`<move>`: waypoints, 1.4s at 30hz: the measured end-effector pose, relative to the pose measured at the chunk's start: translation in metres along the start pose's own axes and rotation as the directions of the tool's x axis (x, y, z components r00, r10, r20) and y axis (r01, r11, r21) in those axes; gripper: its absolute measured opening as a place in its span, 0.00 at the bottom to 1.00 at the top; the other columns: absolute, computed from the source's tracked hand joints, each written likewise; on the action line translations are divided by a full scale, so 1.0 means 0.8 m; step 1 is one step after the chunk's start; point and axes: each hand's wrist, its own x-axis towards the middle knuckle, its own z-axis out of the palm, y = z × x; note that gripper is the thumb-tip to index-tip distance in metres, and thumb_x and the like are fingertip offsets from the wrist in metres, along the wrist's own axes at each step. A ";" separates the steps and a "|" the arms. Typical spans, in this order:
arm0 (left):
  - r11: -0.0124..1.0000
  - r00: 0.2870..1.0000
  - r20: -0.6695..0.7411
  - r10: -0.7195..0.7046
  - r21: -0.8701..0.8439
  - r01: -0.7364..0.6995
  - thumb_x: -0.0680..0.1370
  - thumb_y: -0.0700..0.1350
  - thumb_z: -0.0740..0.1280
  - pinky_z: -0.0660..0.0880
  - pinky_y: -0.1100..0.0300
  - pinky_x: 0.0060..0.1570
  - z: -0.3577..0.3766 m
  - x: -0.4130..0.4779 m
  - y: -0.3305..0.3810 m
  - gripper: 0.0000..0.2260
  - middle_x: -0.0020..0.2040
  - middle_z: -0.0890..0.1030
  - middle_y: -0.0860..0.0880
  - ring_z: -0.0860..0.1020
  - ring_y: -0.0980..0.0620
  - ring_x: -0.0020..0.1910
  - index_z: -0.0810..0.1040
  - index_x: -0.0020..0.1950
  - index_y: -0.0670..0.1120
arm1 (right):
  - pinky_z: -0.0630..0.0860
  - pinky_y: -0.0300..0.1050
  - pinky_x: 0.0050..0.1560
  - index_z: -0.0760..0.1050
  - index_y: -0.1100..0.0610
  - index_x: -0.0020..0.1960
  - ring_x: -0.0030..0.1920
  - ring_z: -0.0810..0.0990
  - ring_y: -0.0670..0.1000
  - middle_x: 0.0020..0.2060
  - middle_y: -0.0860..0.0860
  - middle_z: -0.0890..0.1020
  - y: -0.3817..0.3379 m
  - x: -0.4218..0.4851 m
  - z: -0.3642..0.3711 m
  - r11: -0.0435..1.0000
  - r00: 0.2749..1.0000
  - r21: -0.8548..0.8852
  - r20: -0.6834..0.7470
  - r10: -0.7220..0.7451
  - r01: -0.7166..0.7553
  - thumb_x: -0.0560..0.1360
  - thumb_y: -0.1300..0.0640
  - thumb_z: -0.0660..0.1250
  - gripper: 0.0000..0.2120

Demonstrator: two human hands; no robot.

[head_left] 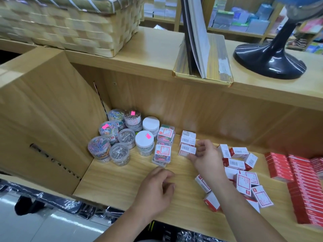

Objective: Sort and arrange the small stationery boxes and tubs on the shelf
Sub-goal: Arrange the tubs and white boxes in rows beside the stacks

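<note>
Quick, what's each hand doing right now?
Left hand: loosely curled, holding nothing.
Right hand: pinching a small white box.

left hand (155,187): bare, slightly blurred | left forearm (131,224): uncovered down to the frame edge | right hand (206,158): bare | right forearm (239,206): uncovered down to the frame edge

Top surface (157,55) carries a woven basket (70,27) at left, a gold tray (218,55) at centre and a black stand base (269,62) at right. A cardboard panel (43,110) stands lower left.
</note>
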 end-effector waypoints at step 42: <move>0.975 0.986 0.148 -0.076 -0.197 0.105 0.72 0.48 0.73 0.74 0.61 0.40 0.023 0.017 0.028 0.12 0.45 0.75 0.55 0.75 0.59 0.35 0.82 0.54 0.55 | 0.76 0.50 0.52 0.70 0.47 0.64 0.66 0.69 0.52 0.60 0.48 0.69 0.015 -0.153 -0.054 0.773 0.993 -0.634 0.100 0.054 0.022 0.72 0.39 0.69 0.24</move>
